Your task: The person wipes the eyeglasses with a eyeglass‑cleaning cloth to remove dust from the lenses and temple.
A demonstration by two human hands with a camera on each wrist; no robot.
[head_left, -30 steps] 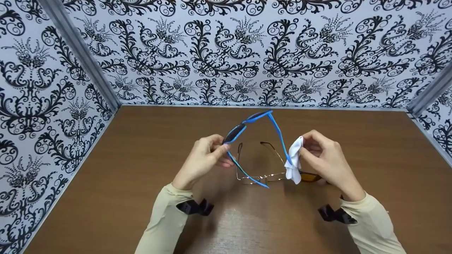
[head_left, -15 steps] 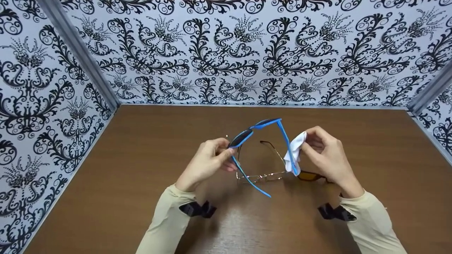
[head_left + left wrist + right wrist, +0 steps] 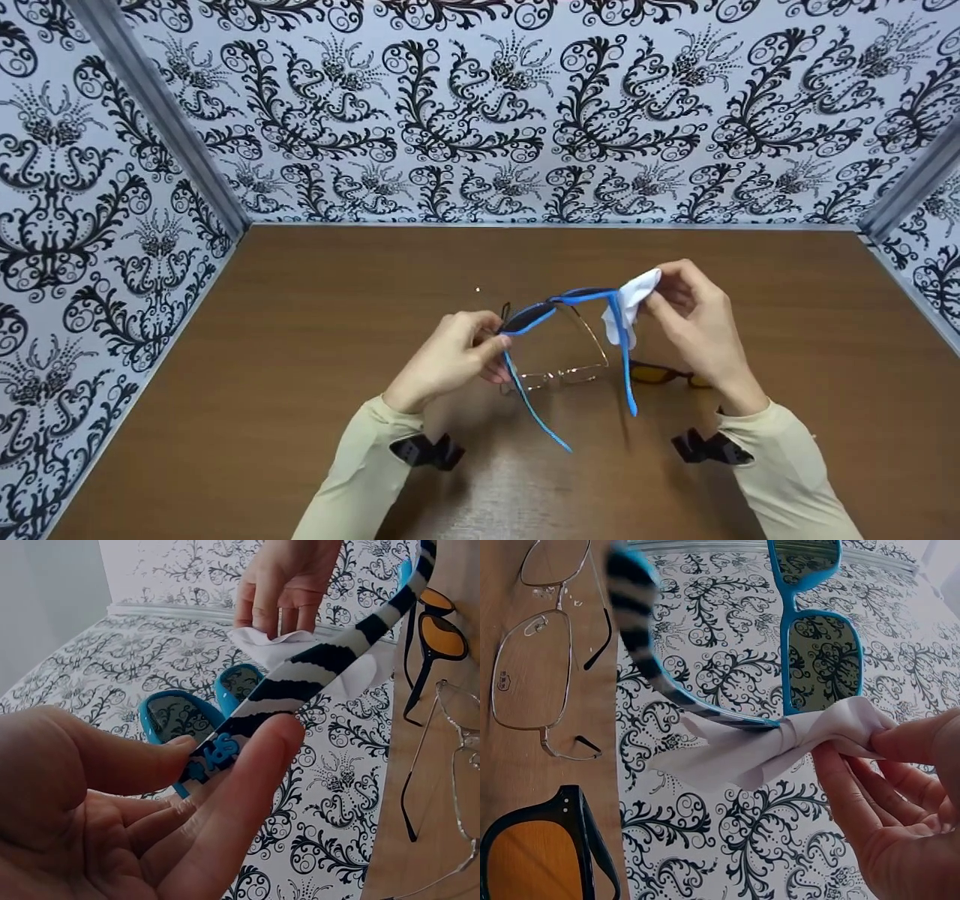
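Blue-framed sunglasses (image 3: 531, 319) with dark lenses and zebra-striped temples are held above the table, temples toward the person. My left hand (image 3: 454, 358) pinches them near the hinge of the left temple (image 3: 300, 679), thumb on one side and fingers on the other. Between the thumb and fingers of my right hand (image 3: 703, 337) is a bunched white cloth (image 3: 634, 296). In the right wrist view the cloth (image 3: 795, 739) lies against the sunglasses' other hinge corner and hangs past it. How firmly it wraps that corner I cannot tell.
Thin metal-framed eyeglasses (image 3: 555, 376) lie on the brown table (image 3: 300, 435) beneath the sunglasses. To their right are black-framed glasses with orange lenses (image 3: 651, 373), partly behind my right hand. A patterned wall (image 3: 487, 112) rises behind the table.
The sunglasses have tilted and come down toward the person, their front now lower. The cloth has gone from the right temple's end up to the hinge corner. My left hand has shifted slightly right and down.
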